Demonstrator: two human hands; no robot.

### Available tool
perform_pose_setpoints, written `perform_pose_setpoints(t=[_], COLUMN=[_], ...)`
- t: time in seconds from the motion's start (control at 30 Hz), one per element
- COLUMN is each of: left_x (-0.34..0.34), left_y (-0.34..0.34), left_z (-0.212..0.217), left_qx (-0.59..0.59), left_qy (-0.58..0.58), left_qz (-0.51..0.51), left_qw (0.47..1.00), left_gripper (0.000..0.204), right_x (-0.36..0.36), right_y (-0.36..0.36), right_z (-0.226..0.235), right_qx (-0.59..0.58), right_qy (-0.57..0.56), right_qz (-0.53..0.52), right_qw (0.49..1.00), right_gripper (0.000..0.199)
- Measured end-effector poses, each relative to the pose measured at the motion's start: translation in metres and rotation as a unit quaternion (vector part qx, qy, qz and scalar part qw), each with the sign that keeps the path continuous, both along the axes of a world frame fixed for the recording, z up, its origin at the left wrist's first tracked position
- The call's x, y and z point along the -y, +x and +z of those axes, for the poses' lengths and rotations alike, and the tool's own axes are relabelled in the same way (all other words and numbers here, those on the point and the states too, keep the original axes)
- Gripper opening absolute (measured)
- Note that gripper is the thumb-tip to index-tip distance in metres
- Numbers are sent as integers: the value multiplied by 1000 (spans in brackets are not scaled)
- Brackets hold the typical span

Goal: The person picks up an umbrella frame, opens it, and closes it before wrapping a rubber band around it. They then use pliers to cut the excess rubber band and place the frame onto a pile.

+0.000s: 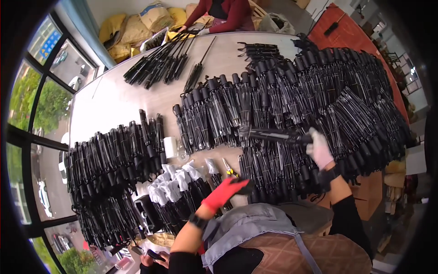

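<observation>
My right hand [320, 150], in a white glove, grips one end of a black folded umbrella [278, 135]. The umbrella lies nearly level above the packed rows, its other end pointing left. Nearer to me, my left hand [224, 195] wears a red glove with dark fingers. Its fingers reach to the right, apart from the held umbrella, and seem to hold nothing; the dark fingers partly blend into the background. Yellow-handled pliers [231, 171] lie just beyond it. Long rows of folded umbrellas [210, 114] with visible metal ribs cover the table's middle and right.
At left are more black umbrellas [114, 160]; nearer stand several with white wrapped tops [175, 182]. A white cylinder [170, 147] stands by a clear container [182, 154]. Across the table [109, 98], a person in a red sleeve [196, 13] handles loose umbrella frames [159, 66]. Another person's hands [155, 259] show at lower left.
</observation>
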State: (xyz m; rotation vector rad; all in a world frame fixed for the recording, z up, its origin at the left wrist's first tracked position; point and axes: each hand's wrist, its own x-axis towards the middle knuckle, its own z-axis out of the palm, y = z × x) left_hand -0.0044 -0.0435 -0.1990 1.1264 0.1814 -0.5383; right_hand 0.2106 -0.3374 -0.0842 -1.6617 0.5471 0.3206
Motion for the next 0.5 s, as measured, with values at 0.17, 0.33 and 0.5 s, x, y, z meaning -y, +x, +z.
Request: perform_pose_setpoints(t=[0.17, 0.33, 0.5], left_x=[49, 31, -15], left_y=[61, 63, 10], left_z=[-19, 66, 104], left_qx=[49, 65, 61], left_qy=[-37, -157, -9], left_qz=[200, 519, 401], left_qw=[978, 838, 914], left_gripper=[36, 26, 32], right_x=[-35, -57, -122], right_y=[-63, -125, -99], right_z=[-39, -70, -3], right_qx=[-181, -366, 408], right_qy=[103, 301, -162], right_qz=[61, 114, 481], right_qw=[976, 873, 759], right_gripper=[30, 27, 21])
